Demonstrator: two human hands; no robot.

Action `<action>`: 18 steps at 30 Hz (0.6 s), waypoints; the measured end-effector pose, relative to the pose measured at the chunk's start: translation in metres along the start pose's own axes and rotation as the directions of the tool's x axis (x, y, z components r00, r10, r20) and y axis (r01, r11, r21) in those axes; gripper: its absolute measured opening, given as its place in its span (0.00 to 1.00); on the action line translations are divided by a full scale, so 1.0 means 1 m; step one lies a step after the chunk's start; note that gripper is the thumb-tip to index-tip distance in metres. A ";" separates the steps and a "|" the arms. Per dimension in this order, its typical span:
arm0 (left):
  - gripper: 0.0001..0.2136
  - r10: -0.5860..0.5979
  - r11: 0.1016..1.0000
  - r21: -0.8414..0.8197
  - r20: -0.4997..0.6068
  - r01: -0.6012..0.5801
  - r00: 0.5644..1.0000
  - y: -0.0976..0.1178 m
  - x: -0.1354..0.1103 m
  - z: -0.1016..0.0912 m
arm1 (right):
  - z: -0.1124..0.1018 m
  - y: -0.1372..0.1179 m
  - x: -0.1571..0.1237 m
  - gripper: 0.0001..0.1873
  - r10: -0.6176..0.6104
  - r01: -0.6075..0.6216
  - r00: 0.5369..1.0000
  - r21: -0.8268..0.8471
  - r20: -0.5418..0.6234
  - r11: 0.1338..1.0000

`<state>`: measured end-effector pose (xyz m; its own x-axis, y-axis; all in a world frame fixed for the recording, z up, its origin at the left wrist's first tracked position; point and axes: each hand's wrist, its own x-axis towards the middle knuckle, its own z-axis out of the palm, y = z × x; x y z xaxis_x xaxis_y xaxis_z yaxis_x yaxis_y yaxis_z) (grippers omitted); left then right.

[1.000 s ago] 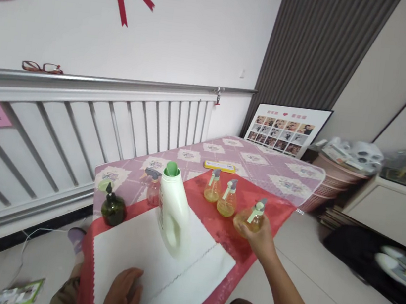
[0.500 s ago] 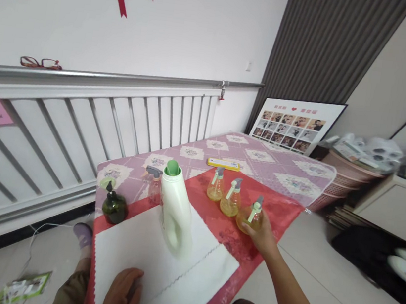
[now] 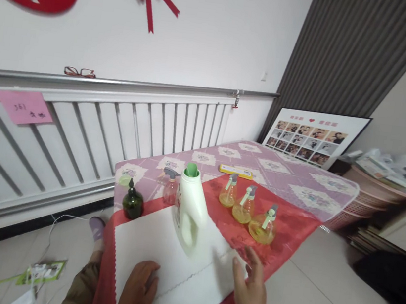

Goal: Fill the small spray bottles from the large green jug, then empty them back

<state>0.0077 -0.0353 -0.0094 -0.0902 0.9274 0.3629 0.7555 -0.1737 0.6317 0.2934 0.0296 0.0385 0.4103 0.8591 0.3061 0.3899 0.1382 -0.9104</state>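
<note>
My right hand [image 3: 251, 290] hovers over the right corner of a white cloth [image 3: 146, 244], fingers apart and holding nothing. Resting on the cloth's near part, my left hand [image 3: 141, 281] has its fingers loosely bent and the thumb apart, with nothing in it. A white detergent jug [image 3: 192, 210] with a green opening stands upright between and beyond my hands. To its right, on a red cloth [image 3: 285, 207], three spray bottles with yellow liquid form a slanting row: the far one [image 3: 227, 197], the middle one [image 3: 242, 212] and the near one [image 3: 262, 230], just beyond my right hand.
Left of the jug stand a dark green pump bottle [image 3: 132, 205] and a pinkish spray bottle [image 3: 170, 190]. A yellow-edged flat box [image 3: 236, 171] lies behind the bottles on the purple patterned tablecloth [image 3: 272, 165]. A white radiator [image 3: 116, 125] runs along the wall.
My right hand has let go of the nearest yellow spray bottle and drawn back toward me, over the white cloth. The view has turned left; my left hand stays on the cloth.
</note>
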 end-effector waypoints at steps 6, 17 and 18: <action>0.13 -0.028 0.998 -0.057 -0.009 0.027 1.000 0.010 0.000 -0.004 | 0.032 -0.028 -0.021 0.31 -0.017 0.009 0.978 0.040 0.208 0.999; 0.14 -0.081 0.989 -0.127 -0.014 0.079 0.997 0.019 0.005 -0.005 | 0.089 -0.078 0.024 0.23 -0.067 0.065 0.968 0.017 0.243 0.998; 0.14 -0.087 0.988 -0.128 -0.012 0.084 0.996 0.018 0.005 -0.004 | 0.091 -0.079 0.024 0.21 -0.057 0.058 0.970 0.004 0.235 0.998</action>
<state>0.0179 -0.0353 0.0066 -0.1632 0.9349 0.3152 0.6557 -0.1359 0.7427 0.1980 0.0842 0.0923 0.1821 0.9416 0.2834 0.4099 0.1892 -0.8923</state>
